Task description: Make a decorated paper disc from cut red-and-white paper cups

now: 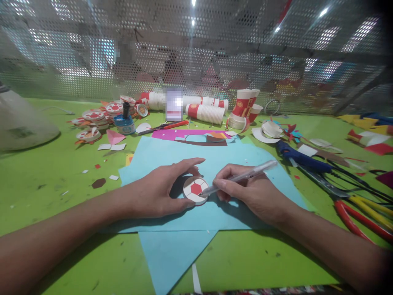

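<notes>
Left hand (159,190): fingers curled around a small white disc (195,190) with a red hexagon at its centre, steadying it on the blue paper (172,159).
Right hand (245,192): fingers closed on a clear pen (242,177), the tip touching the disc's right edge.
Disc: lies near the middle of the desk (55,172), between the two hands, on top of the blue paper.
Blue paper: a large sheet spread across the green desk, with a second blue piece (172,254) overlapping its near edge.
Far left: a pile of red-and-white discs (98,119) and a blue glue bottle (125,121) just beside them.
Far centre: stacks of red-and-white paper cups (205,111) lying on their sides, with more cups (245,107) standing to their right.
Right: a blue glue gun (302,159) and red-and-yellow handled scissors (362,217), well apart from the hands.
Background: a perforated metal screen (215,53) runs along the far edge of the desk.
</notes>
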